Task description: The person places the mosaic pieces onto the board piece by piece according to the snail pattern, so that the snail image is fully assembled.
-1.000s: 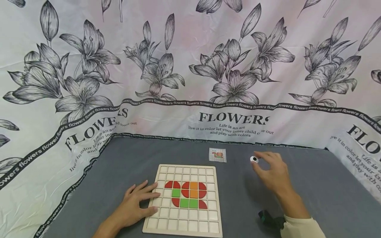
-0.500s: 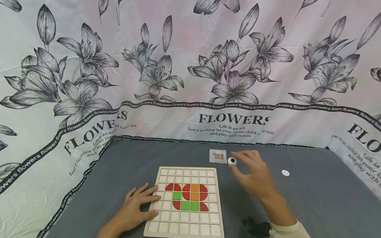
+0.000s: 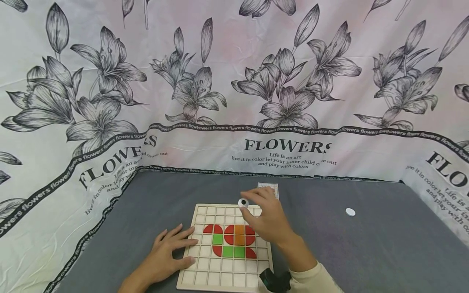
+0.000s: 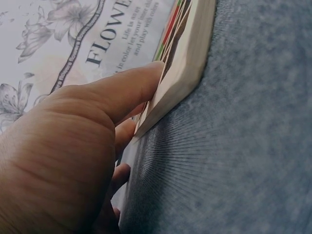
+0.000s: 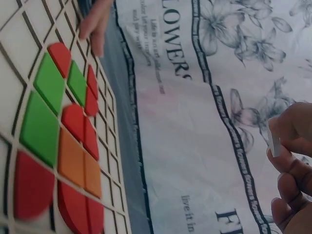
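Observation:
A wooden grid board [image 3: 205, 266] lies on the grey table, with red, green and orange tiles [image 3: 233, 252] set in its middle squares. My left hand [image 3: 166, 254] rests on the board's left edge, fingers spread and straight; the left wrist view shows the thumb [image 4: 139, 87] against the wooden rim. Thumb and index finger of my right hand [image 3: 269, 217] pinch a round white eye disc [image 3: 243, 202] with a black dot. That hand is above the board's far right part. In the right wrist view the disc [image 5: 273, 139] appears edge-on, apart from the board.
A small printed picture card [image 3: 269, 186] lies behind the board, partly hidden by my right hand. Another white disc [image 3: 350, 212] lies on the table [image 3: 384, 240] to the right. A flower-printed cloth [image 3: 205, 148] stands around the table's back and sides.
My right hand has moved left with the eye disc, from the right of the card to above the board. The white disc on the table has come into view. The left hand stays put.

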